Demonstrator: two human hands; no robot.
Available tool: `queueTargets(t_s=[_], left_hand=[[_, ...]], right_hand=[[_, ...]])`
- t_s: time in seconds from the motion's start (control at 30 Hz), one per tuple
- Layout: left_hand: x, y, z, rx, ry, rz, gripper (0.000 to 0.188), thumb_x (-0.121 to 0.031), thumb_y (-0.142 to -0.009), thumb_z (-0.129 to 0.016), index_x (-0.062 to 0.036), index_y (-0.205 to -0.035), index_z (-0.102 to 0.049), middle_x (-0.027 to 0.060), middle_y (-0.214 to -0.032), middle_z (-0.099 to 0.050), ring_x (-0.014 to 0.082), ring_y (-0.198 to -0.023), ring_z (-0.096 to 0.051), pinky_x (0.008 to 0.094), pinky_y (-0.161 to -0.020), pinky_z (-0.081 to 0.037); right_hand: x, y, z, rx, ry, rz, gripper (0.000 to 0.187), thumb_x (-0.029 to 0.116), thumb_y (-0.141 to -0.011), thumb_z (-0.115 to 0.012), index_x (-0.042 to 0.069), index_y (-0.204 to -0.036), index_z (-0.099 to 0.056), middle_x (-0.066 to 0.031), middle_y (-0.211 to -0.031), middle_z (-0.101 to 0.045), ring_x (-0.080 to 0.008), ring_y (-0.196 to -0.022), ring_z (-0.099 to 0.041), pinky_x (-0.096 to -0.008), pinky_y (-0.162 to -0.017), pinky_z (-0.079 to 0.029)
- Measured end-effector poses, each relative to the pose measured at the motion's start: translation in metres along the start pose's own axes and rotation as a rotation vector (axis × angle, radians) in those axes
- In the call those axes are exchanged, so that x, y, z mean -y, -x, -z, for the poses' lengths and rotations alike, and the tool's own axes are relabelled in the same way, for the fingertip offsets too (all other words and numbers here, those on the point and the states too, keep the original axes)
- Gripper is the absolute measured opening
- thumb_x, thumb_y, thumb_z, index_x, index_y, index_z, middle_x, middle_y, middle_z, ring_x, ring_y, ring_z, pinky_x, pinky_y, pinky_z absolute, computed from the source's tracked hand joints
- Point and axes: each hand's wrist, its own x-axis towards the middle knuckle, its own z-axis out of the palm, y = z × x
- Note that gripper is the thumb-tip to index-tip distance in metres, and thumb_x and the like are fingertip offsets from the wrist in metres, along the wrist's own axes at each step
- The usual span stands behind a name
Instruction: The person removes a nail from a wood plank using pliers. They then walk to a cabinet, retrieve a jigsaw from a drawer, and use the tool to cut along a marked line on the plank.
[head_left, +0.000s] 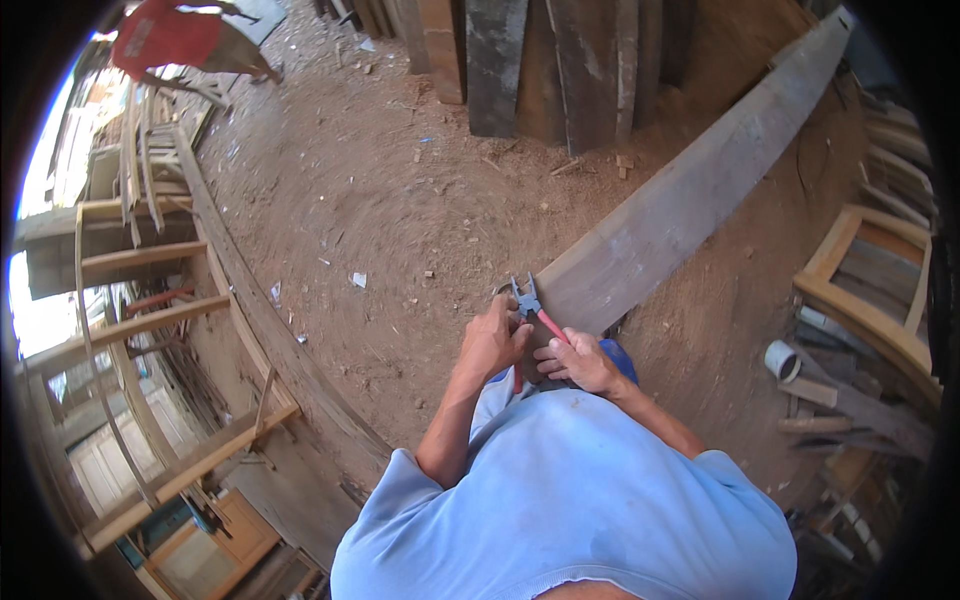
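Note:
A pair of pliers [525,294] with grey metal jaws and red handles is in front of my body, jaws pointing away from me and slightly parted. My right hand [585,363] is closed on one red handle. My left hand [490,338] is closed at the pliers' left side, its fingers bent near the jaws. The other red handle shows below it, and part of it is hidden behind that hand. Just beyond the pliers, the near end of a long grey plank [680,210] lies close to my hands; the plank slants away to the far right.
Wide boards [495,70] stand upright at the back. Wooden framing [155,255] and a long beam [260,280] line the left. At right are a wooden frame [830,265], a white can [782,360] and scrap wood. A person in a red shirt [165,40] is far left.

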Motion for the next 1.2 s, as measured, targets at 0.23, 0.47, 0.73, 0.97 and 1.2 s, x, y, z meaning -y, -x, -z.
queueTargets(t_s=[0.23, 0.47, 0.73, 0.97, 1.2], left_hand=[[0.014, -0.022, -0.002, 0.2, 0.011, -0.087, 0.044, -0.019, -0.086, -0.071, 0.0047, -0.113, -0.045, 0.025, -0.09, -0.071, 0.0411, -0.09, -0.07, 0.0452, -0.077, -0.055], [0.017, -0.029, 0.005, 0.229, 0.065, -0.103, 0.042, -0.019, -0.089, -0.069, 0.0054, -0.115, -0.045, 0.0234, -0.086, -0.071, 0.0389, -0.083, -0.071, 0.0442, -0.073, -0.055], [0.027, -0.036, 0.008, 0.243, 0.052, -0.14, 0.038, -0.019, -0.089, -0.068, 0.0005, -0.114, -0.049, 0.0216, -0.082, -0.071, 0.0368, -0.079, -0.072, 0.0433, -0.07, -0.055], [0.015, -0.039, 0.014, 0.267, 0.004, -0.097, 0.037, -0.021, -0.087, -0.07, 0.0, -0.11, -0.051, 0.0218, -0.089, -0.071, 0.0367, -0.086, -0.071, 0.0446, -0.073, -0.054], [0.056, -0.049, 0.005, -0.077, -0.008, -0.309, 0.035, -0.016, -0.088, -0.067, -0.006, -0.119, -0.057, 0.0178, -0.104, -0.067, 0.0377, -0.09, -0.065, 0.0456, -0.079, -0.053]], right_hand=[[-0.024, -0.001, -0.025, -0.061, -0.51, -0.027, 0.043, 0.042, -0.103, -0.049, 0.004, -0.123, -0.05, -0.0184, -0.111, -0.067, -0.0276, -0.098, -0.068, -0.0394, -0.081, -0.058], [-0.032, -0.012, -0.033, -0.057, -0.602, 0.028, 0.04, 0.042, -0.104, -0.046, 0.004, -0.109, -0.055, -0.0164, -0.105, -0.068, -0.0291, -0.092, -0.071, -0.0427, -0.075, -0.06], [-0.024, -0.016, -0.041, -0.095, -0.581, 0.02, 0.041, 0.043, -0.103, -0.047, 0.003, -0.1, -0.057, -0.0176, -0.103, -0.069, -0.029, -0.092, -0.071, -0.0415, -0.074, -0.06], [-0.031, -0.023, -0.055, -0.332, -0.283, 0.104, 0.04, 0.045, -0.105, -0.041, 0.01, -0.089, -0.051, -0.0065, -0.072, -0.06, -0.0126, -0.056, -0.057, -0.0271, -0.049, -0.05], [-0.015, -0.016, -0.068, -0.386, -0.333, 0.092, 0.042, 0.048, -0.104, -0.042, 0.01, -0.088, -0.05, -0.0042, -0.065, -0.055, -0.0099, -0.048, -0.05, -0.0252, -0.042, -0.044]])
